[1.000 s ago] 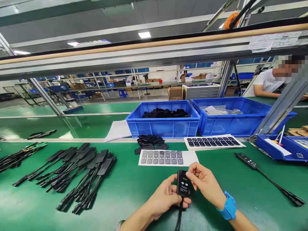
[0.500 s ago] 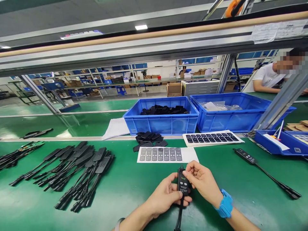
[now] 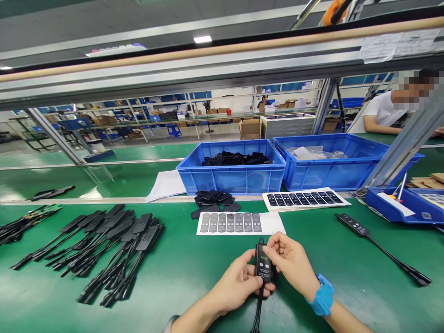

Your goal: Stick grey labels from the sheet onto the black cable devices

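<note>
My left hand is wrapped round a small black controller box, its thumb on the lower front. A loop tops the box, and black cables hang from its lower end. A dark printed label with two pale buttons lies over the front face. My right hand, wearing a blue wristband, pinches the label's upper right edge between thumb and forefinger; the fingertips partly hide that corner. Just beyond the hands is a white label sheet carrying several dark labels.
Many black controllers with cables lie at left. One labelled controller rests at right. Black covers are piled before a blue bin of similar parts. Another blue bin, more label sheets and a person are beyond.
Both hands stay nearly in place on the controller and its label. The view has shifted very slightly; nothing else has visibly moved.
</note>
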